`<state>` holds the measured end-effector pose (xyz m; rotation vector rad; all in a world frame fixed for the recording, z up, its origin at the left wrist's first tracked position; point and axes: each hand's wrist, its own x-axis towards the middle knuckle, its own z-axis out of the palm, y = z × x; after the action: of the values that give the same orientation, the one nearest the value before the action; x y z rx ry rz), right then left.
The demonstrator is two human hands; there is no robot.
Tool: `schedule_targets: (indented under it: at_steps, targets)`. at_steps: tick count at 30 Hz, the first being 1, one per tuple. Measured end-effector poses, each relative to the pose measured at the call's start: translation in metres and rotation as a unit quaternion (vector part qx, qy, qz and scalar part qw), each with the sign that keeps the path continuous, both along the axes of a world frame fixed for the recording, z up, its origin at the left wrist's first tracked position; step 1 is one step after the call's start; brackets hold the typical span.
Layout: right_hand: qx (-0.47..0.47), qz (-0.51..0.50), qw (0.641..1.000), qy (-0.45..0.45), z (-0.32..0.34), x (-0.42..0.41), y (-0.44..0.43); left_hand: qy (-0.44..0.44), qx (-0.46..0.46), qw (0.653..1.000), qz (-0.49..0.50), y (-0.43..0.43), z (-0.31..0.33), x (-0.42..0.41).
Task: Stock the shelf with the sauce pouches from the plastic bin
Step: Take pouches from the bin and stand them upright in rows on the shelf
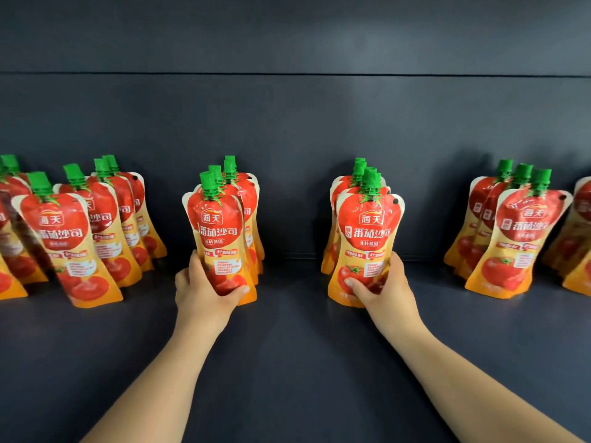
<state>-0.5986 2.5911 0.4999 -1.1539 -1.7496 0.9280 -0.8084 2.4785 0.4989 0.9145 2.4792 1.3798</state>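
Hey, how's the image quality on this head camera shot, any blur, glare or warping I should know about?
Head view: the two pouches in hand, left pouch and right pouch, read sharp; the pouches at the far left and far right edges are smeared and lean outward, wide-angle distortion; soft glare patches on the dark back panel; faint shadows on the shelf.

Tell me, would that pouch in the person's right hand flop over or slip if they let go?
Probably it would stand: the front pouch has a flared base like its upright neighbours. It looks soft rather than stiff, since the right hand grips its lower body. The glossy film may be slightly slippery, and the narrow waist and green cap could make it tippy.
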Motion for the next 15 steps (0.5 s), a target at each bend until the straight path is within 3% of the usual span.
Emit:
schedule_targets:
  at_steps: [7,12,15]
  targets:
    - [0.003,-0.013,1.0,-0.021,-0.003,0.0,0.001,-0.006,-0.013,1.0,-0.002,-0.005,-0.001,0.002]
    - [0.027,-0.011,0.994,-0.101,-0.004,0.02,-0.017,0.04,-0.081,0.995,-0.031,-0.036,0.002,0.025]
    - [0.069,0.01,0.99,-0.127,0.0,0.051,-0.048,0.037,-0.056,0.996,-0.057,-0.07,0.001,0.062]
